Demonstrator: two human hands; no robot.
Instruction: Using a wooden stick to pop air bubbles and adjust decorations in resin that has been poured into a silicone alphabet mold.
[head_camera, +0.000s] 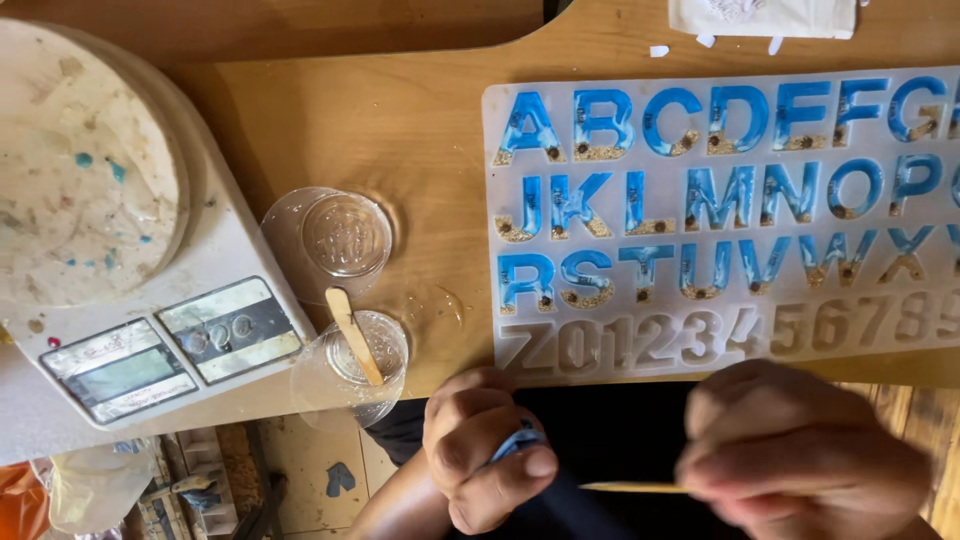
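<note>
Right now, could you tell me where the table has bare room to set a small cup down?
The widest bare wood lies between the scale and the mould, above the two cups. A thinner strip runs above the mould, below the white cloth. The near edge is crowded: cups, stick and both hands, left and right.

A white silicone mould (720, 345) of letters and numerals lies flat on the wooden worktop (400, 120); its letter rows are filled blue with sandy bases, its numeral row is unfilled. To its left stand two clear plastic cups (345, 235), the nearer one (370, 365) with a wooden stir stick (353, 335) resting in it. Further left sits a white digital scale (150, 350) with a stained round platter (80, 160). A white packet (765, 15) lies at the top edge, with white scraps (660, 50) just beside it.
</note>
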